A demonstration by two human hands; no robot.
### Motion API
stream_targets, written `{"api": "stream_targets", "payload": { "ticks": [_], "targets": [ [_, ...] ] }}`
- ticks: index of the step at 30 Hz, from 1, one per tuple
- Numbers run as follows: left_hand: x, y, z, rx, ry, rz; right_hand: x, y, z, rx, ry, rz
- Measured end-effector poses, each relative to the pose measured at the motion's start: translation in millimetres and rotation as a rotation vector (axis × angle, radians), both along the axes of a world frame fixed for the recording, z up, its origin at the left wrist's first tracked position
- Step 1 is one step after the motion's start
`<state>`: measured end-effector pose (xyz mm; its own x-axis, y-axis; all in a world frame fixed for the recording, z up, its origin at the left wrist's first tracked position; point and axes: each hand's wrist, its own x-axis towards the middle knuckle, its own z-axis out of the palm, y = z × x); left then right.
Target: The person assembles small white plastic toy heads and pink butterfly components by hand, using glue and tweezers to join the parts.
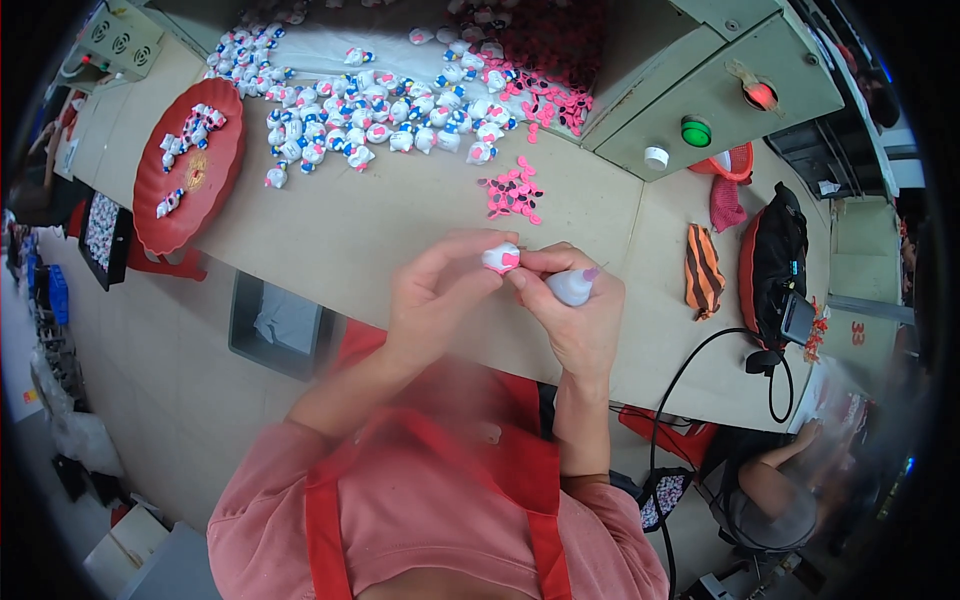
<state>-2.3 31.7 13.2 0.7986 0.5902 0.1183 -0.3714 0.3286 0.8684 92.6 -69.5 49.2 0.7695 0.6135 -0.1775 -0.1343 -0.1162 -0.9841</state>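
Observation:
My left hand (432, 292) pinches a small white figurine (493, 260) with a pink patch on it, above the table's near edge. The thumb and forefinger of my right hand (588, 322) meet the figurine's right side. Tucked in that same right hand is a small whitish squeeze bottle (568, 289) with a thin tip pointing up and right. Beyond my hands lies a loose cluster of small pink and black pieces (513, 192). Farther off, many white figurines with blue and pink parts (370, 112) are heaped, with more pink pieces (555, 103) to their right.
On the left, a red scalloped plate (150, 225) carries several figurines. A grey bin (245, 330) stands below the table edge. Right of me are a cabinet with a green button (696, 131), a striped pouch (704, 272), a black bag (780, 245) and a cable (668, 392). Another person's arm (775, 460) shows lower right.

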Motion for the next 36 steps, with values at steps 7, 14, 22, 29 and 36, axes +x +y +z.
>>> {"api": "stream_targets", "payload": {
  "ticks": [7, 14, 22, 29, 36],
  "targets": [
    [-3.7, 6.6, -3.3, -0.005, 0.062, 0.009, -3.6, 6.0, -0.1, -0.035, -0.017, 0.006],
    [-4.6, 10.6, -5.8, 0.020, 0.063, 0.004, -3.7, 9.0, -0.4, -0.062, 0.019, 0.008],
    [-1.6, 11.4, -7.7, -0.043, 0.137, -0.015, -7.1, 11.3, -1.9, -0.149, -0.025, -0.041],
    [2.7, 26.4, -15.7, -0.975, 0.053, -0.361, 1.8, 0.0, 2.1, 0.013, 0.089, -0.094],
    [5.6, 20.1, -7.8, -0.909, 0.042, -0.310, -0.9, -0.3, -3.5, -0.011, 0.106, -0.094]
  ]
}}
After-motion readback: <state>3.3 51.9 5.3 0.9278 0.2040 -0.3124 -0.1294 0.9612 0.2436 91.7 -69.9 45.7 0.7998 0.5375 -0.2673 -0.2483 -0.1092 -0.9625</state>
